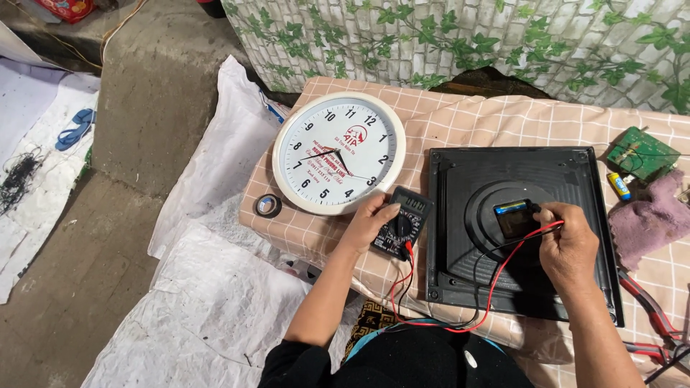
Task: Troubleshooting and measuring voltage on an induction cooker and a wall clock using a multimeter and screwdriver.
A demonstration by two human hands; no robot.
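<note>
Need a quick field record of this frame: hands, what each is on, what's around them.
left hand: resting on a black multimeter, thumb near its dial
right hand: pressing red and black probe leads against a small battery
battery support: black square panel, back side up
surface: table with checked cloth
left of meter: round white wall clock lying face up, roll of black tape
right edge: green circuit board, purple rag, red-handled pliers
</note>
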